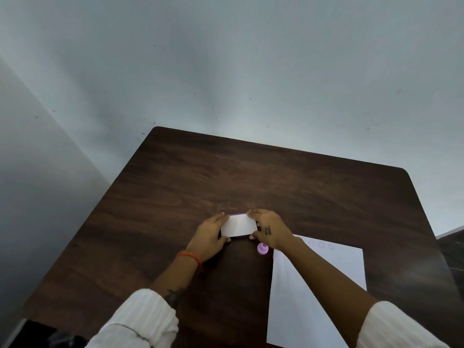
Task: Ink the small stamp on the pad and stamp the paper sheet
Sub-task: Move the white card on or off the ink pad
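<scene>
A white rectangular ink pad case [238,225] with a purple edge lies on the dark wooden table [175,187]. My left hand [209,237] grips its left end and my right hand [270,228] grips its right end, fingers on its far and near edges. The lid looks closed. A small pink stamp [262,248] stands on the table just in front of the case, beside my right wrist. The white paper sheet [319,285] lies to the right, under my right forearm, with faint round stamp marks [322,244] near its top edge.
The table's far edge meets a pale wall [226,71]. A dark floor strip [452,244] shows past the table's right edge. White sleeves cover both of my forearms near the bottom of the view.
</scene>
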